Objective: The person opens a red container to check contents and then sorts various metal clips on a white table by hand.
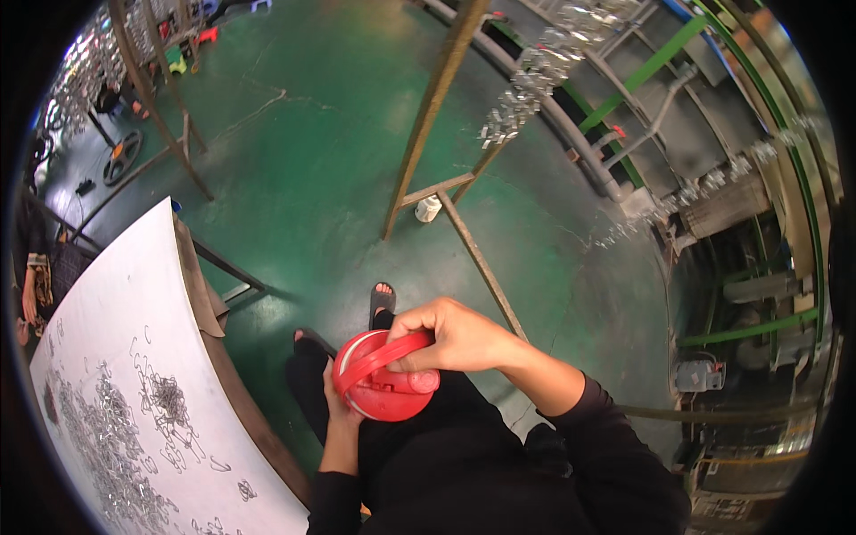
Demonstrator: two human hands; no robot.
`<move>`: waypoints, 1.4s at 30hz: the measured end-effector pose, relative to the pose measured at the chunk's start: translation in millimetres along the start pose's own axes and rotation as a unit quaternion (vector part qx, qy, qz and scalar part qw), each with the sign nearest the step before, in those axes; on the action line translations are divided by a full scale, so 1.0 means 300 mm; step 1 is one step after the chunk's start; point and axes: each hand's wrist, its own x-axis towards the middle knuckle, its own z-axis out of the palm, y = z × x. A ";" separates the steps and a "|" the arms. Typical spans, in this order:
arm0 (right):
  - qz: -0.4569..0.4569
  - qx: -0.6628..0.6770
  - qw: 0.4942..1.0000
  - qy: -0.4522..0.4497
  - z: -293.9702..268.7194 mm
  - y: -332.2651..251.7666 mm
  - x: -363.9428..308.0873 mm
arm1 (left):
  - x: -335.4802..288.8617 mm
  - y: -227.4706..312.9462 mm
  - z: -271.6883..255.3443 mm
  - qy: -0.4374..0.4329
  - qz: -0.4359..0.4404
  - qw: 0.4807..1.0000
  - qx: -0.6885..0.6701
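Observation:
Held in front of my body is a red round-lidded jug (390, 406) with a loop handle and a round spout cap on top. My left hand (340, 404) is wrapped round its left side; most of those fingers are hidden behind the jug. My right hand (450, 333) is closed on the red handle, with the thumb reaching under it above the lid. The lower part of the jug is hidden beneath the lid.
To my left stands a white-topped table (134, 294) with heaps of small bent wire hooks (165, 401). Ahead is a metal frame (437, 192) with a white container (428, 209) at its foot. Silvery strips (526, 98) hang at the right. A person's hand (29, 294) shows at far left.

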 end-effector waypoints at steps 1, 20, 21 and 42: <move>0.033 -0.013 0.999 0.012 -0.014 0.032 0.025 | 0.075 -0.014 -0.107 0.044 -0.008 0.994 0.096; 0.456 0.177 0.788 0.374 -0.623 1.770 0.941 | 0.354 0.103 -0.275 0.303 -0.168 0.356 0.868; 0.429 0.226 0.770 0.414 -0.664 1.852 0.974 | 0.370 0.101 -0.273 0.298 -0.174 0.350 0.871; 0.325 0.424 0.807 0.252 -0.634 1.912 0.731 | 0.358 0.029 -0.251 0.247 -0.148 0.338 0.896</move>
